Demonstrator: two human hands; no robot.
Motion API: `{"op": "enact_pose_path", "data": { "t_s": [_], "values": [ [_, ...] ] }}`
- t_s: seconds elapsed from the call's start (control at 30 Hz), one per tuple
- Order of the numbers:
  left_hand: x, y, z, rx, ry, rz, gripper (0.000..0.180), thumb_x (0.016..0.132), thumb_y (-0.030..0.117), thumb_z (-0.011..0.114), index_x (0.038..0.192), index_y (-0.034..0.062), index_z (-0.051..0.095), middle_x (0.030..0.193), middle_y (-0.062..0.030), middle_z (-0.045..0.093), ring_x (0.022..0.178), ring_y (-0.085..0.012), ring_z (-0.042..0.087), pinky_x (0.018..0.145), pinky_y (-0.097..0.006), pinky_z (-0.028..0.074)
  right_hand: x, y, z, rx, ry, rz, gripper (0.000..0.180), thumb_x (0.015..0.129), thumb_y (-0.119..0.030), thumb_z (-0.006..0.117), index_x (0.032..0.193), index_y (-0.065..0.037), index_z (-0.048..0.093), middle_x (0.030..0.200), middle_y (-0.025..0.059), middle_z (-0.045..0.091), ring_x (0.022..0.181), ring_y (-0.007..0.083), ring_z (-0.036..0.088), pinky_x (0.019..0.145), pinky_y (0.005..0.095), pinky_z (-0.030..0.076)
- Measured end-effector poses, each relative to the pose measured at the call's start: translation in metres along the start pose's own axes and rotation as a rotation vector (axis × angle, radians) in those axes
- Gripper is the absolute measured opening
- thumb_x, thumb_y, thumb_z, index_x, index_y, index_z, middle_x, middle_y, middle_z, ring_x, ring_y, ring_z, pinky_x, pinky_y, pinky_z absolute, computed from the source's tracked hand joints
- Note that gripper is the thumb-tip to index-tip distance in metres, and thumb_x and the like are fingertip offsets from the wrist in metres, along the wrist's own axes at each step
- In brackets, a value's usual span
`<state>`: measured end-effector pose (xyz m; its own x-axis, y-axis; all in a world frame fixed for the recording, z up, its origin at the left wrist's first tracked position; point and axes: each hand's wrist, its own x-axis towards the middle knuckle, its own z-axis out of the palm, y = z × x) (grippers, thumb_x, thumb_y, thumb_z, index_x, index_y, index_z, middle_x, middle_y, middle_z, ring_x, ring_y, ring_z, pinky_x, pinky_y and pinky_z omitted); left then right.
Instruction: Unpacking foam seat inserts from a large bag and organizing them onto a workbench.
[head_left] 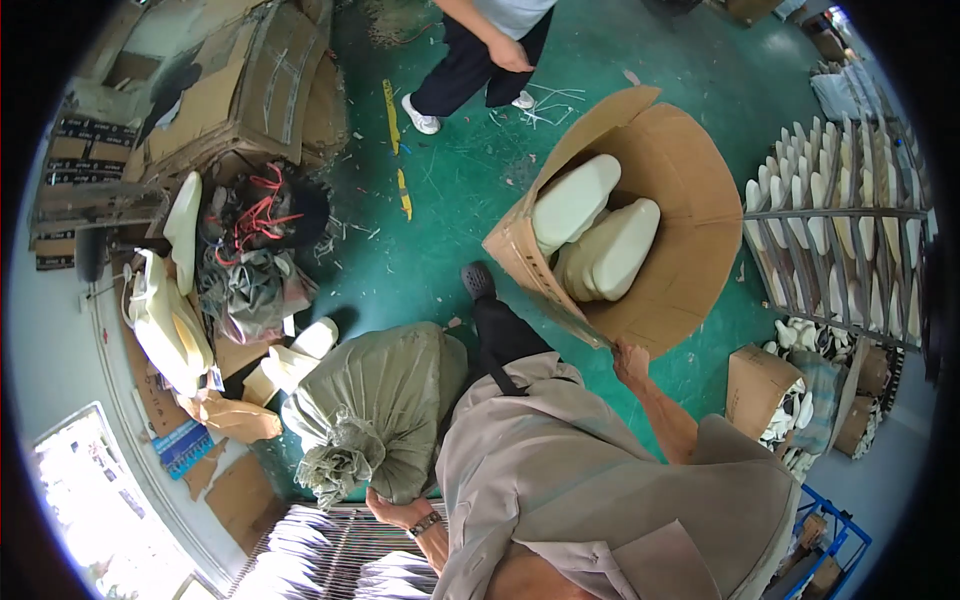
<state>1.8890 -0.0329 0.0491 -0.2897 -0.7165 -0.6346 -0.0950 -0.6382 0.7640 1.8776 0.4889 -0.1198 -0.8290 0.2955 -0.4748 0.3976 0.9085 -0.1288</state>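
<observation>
In the head view, my right hand (pixel 630 360) was closed on the lower rim of a large cardboard box (pixel 690 170) at centre right of the frame, the box tipped open toward me with pale foam blocks (pixel 600 235) inside. My left hand (pixel 395 508), at the lower centre, gripped the underside of a tied grey-green sack (pixel 385 410) that sat just left of my leg. I judged that the box, held by one edge only, could tear or swing and spill the blocks onto the green floor (pixel 440 200). Another person's legs (pixel 470 70) stood at the top, so a sliding box could reach them.
</observation>
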Motion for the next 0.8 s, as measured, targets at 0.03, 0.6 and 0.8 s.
{"op": "enact_pose_path", "data": {
  "t_s": [0.03, 0.6, 0.8],
  "values": [
    [-0.002, 0.001, 0.023, -0.014, -0.053, -0.026, 0.05, 0.091, 0.039, 0.052, 0.116, -0.0038, 0.063, 0.12, -0.0166, 0.066, 0.111, -0.0318, 0.063, 0.098, -0.045, 0.048, 0.009, -0.001, -0.003, -0.028, -0.032, 0.005, 0.011, 0.09, -0.019, 0.059, 0.099, -0.013, 0.06, 0.077, 0.0187, 0.069, 0.074, 0.0431, 0.066, 0.067, 0.0545, 0.052],
    [0.091, 0.022, 0.212, -0.152, -0.011, -0.03, 0.057, 0.095, 0.047, 0.046, 0.126, 0.0004, 0.06, 0.126, -0.0149, 0.065, 0.115, -0.0347, 0.061, 0.102, -0.051, 0.047, 0.149, -0.05, -0.073, -0.271, -0.954, -0.158, 0.021, 0.083, -0.022, 0.055, 0.087, -0.009, 0.07, 0.076, 0.0177, 0.07, 0.076, 0.0339, 0.071, 0.065, 0.0494, 0.053],
    [0.165, 0.022, 0.276, -0.193, -0.121, -0.125, 0.062, 0.097, 0.047, 0.04, 0.131, -0.0026, 0.057, 0.13, -0.0179, 0.063, 0.12, -0.0373, 0.059, 0.106, -0.053, 0.044, 0.273, -0.249, -0.219, -0.003, -0.676, -0.315, 0.024, 0.093, -0.03, 0.053, 0.093, -0.008, 0.063, 0.076, 0.0091, 0.069, 0.068, 0.0251, 0.067, 0.066, 0.0394, 0.05]
  ]
}}
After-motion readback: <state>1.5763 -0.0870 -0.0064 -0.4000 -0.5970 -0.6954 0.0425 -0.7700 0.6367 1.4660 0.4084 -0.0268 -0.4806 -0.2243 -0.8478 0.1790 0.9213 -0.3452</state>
